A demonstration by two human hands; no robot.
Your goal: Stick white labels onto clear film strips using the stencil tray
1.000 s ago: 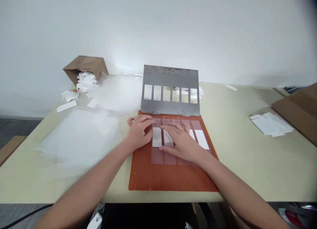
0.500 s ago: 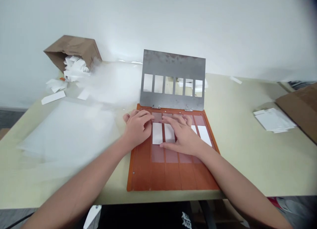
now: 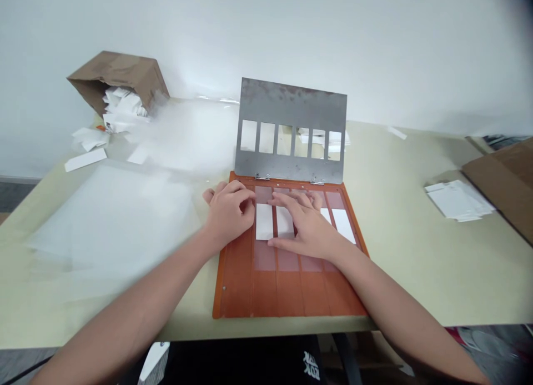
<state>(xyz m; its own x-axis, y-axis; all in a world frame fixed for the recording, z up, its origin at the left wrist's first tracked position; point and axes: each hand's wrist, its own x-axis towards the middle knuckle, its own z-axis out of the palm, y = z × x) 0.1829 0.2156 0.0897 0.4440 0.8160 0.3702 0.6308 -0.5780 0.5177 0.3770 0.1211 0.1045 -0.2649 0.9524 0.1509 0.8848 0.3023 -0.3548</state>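
An orange-brown board (image 3: pixel 275 293) lies at the table's front edge, its hinged grey metal plate (image 3: pixel 291 101) raised behind it. White cards (image 3: pixel 264 223) sit in a row in the board's slots, with translucent film (image 3: pixel 266 257) showing above and below them. My right hand (image 3: pixel 306 224) lies over the middle cards with its fingers spread, hiding part of them. At the board's upper left edge, my left hand (image 3: pixel 231 210) has curled fingers, thumb and index close together beside the film's edge. Whether anything is pinched there is hidden.
Clear plastic sheets (image 3: pixel 112 218) cover the left of the table. A tipped cardboard box (image 3: pixel 125 68) spills white pieces at the back left. Stacked white cards (image 3: pixel 458 199) lie at right, beside another cardboard box (image 3: pixel 506 179). More cards lie behind the raised plate.
My left index finger has curled in slightly toward the thumb. My right hand stays in place on the cards. The whole view has shifted a little.
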